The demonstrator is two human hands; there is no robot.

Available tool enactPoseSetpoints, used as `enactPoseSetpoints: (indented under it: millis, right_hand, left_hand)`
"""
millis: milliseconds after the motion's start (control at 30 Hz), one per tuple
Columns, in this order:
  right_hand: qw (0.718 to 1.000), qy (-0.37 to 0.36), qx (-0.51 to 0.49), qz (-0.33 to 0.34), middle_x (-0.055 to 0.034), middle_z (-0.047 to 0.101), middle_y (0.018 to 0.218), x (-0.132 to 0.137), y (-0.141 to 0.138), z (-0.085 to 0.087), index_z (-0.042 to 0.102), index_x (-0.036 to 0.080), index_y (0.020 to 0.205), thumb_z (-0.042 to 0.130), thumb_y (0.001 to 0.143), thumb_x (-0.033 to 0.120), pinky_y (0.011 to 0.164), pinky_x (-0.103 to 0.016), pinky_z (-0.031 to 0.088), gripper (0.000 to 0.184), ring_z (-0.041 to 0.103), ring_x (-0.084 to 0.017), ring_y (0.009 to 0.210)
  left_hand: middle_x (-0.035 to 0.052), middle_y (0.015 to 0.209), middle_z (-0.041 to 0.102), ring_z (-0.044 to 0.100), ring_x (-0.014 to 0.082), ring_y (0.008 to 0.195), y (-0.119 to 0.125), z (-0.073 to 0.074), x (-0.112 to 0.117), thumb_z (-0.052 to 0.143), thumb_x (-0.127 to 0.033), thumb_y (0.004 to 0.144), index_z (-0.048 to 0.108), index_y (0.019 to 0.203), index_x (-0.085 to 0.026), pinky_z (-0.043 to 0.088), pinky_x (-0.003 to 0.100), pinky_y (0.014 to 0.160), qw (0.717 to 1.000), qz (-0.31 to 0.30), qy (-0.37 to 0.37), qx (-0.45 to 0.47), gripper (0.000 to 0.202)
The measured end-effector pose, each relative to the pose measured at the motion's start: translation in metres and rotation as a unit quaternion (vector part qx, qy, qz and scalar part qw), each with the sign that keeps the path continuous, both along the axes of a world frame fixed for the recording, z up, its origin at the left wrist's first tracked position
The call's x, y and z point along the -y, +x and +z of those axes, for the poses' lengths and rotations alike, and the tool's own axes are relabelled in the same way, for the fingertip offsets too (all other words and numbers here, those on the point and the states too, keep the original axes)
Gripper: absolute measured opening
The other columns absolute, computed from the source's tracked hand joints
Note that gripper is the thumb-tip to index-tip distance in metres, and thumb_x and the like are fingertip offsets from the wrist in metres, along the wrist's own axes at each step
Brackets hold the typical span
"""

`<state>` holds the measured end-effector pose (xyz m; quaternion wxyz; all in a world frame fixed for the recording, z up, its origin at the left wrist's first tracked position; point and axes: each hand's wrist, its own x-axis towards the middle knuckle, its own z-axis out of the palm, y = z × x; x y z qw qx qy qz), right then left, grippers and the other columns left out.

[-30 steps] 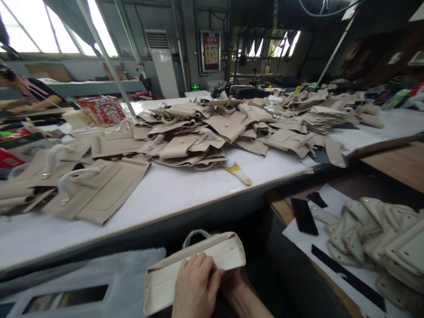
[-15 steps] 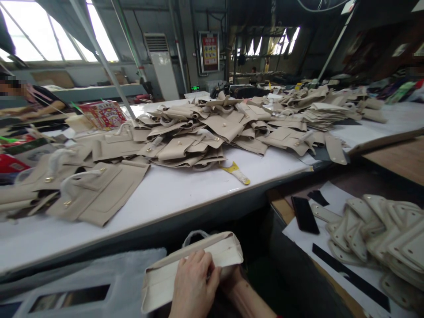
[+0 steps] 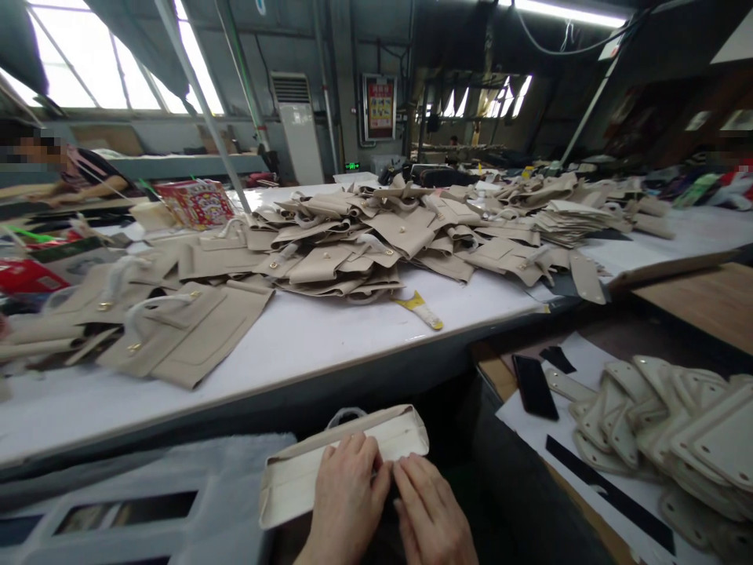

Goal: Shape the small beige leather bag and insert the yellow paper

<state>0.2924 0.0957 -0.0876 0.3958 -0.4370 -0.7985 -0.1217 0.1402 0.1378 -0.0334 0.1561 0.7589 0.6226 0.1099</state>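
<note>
A beige handbag (image 3: 294, 488) is held low in front of me, its long pale panel facing up. A handle in clear wrapping (image 3: 346, 414) shows behind its far edge. My left hand (image 3: 350, 490) is closed on the near edge of the bag, fingers curled over the pale panel. My right hand (image 3: 432, 502) pinches the same near edge just to the right, fingers together, its tips almost meeting the left thumb. The lower part of the bag is hidden behind my hands.
Beyond the white table's edge (image 3: 329, 373) lie heaped beige bag pieces (image 3: 347, 255) and a yellow-white scraper-like tool (image 3: 420, 310). At right are a black phone (image 3: 535, 387) and stacked pale leather panels (image 3: 664, 424). Grey plastic sheeting (image 3: 229, 471) lies left. A person (image 3: 88, 173) works far left.
My right hand has come from behind the bag to its near edge, beside my left hand. The left hand keeps its hold. The view has tilted slightly up.
</note>
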Motion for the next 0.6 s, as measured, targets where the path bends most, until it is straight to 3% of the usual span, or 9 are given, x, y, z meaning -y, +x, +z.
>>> enactPoseSetpoints:
  millis: [100, 233, 400, 600]
  right_hand:
    - [0.998, 0.001, 0.041, -0.043, -0.0168, 0.069, 0.114, -0.002, -0.006, -0.011, 0.065, 0.005, 0.117, 0.047, 0.090, 0.014, 0.083, -0.041, 0.062, 0.033, 0.064, -0.029, 0.109]
    - [0.995, 0.025, 0.080, -0.053, -0.0183, 0.068, 0.118, 0.000, -0.006, -0.023, 0.064, 0.004, 0.119, 0.050, 0.087, 0.014, 0.085, -0.042, 0.062, 0.036, 0.062, -0.031, 0.115]
    - [0.996, 0.029, 0.080, -0.041, -0.0192, 0.069, 0.113, -0.002, -0.006, -0.024, 0.065, 0.004, 0.116, 0.052, 0.088, 0.018, 0.082, -0.045, 0.063, 0.034, 0.064, -0.032, 0.110]
    - [0.999, 0.015, 0.048, 0.006, -0.0155, 0.069, 0.113, -0.001, -0.026, -0.033, 0.064, 0.009, 0.121, 0.054, 0.091, 0.022, 0.086, -0.042, 0.059, 0.034, 0.063, -0.030, 0.109]
  left_hand:
    - [0.0030, 0.086, 0.065, 0.058, 0.0247, 0.087, 0.001, -0.001, 0.002, 0.050, -0.022, 0.092, 0.059, 0.077, -0.022, 0.033, 0.039, 0.076, 1.000, 0.002, 0.009, 0.000, 0.017]
    - [0.0033, 0.083, 0.066, 0.058, 0.0247, 0.085, 0.001, -0.006, 0.007, 0.051, -0.022, 0.092, 0.060, 0.076, -0.022, 0.033, 0.039, 0.076, 0.999, 0.000, 0.045, -0.017, 0.018]
    - [0.0041, 0.088, 0.067, 0.058, 0.0246, 0.084, -0.008, -0.010, 0.016, 0.051, -0.020, 0.091, 0.064, 0.091, -0.021, 0.034, 0.039, 0.077, 0.992, 0.009, 0.122, -0.020, 0.013]
    - [0.0036, 0.083, 0.064, 0.056, 0.0234, 0.083, -0.031, -0.014, 0.028, 0.051, -0.022, 0.092, 0.060, 0.078, -0.023, 0.035, 0.039, 0.075, 0.993, 0.053, 0.106, 0.015, 0.017]
